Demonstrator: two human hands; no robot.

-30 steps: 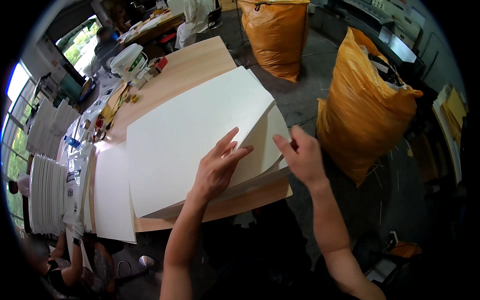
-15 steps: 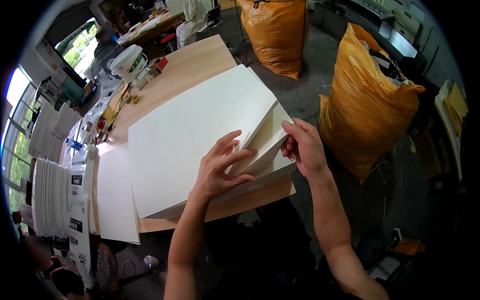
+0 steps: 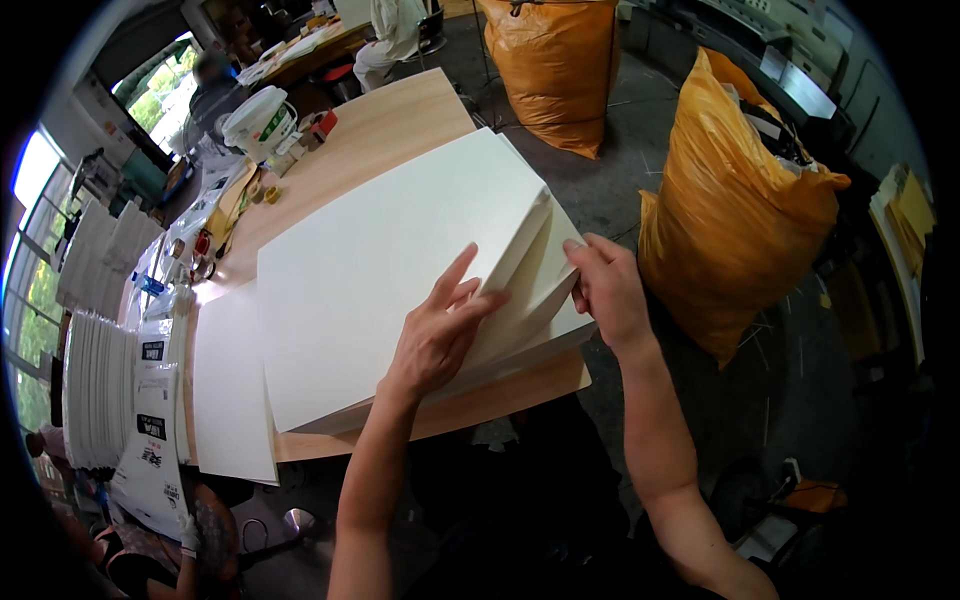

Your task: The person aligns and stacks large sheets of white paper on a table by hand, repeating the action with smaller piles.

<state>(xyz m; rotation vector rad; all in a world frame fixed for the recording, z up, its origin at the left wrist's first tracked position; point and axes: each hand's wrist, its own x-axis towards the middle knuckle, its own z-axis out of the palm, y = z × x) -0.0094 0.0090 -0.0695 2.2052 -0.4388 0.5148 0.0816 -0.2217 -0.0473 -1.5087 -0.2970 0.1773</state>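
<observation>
Black print marks the white wrap (image 3: 155, 395) at left: two dark blocks (image 3: 152, 427) bearing pale characters, set one above the other, with larger black characters (image 3: 152, 457) just under the lower block and smaller dark lettering (image 3: 171, 492) toward the bottom. Farther back, a green marking (image 3: 275, 124) stands on the white bucket (image 3: 248, 118), its details too small to make out.

Head-worn fisheye view, from above, facing down, near the white stack (image 3: 390, 270)
</observation>
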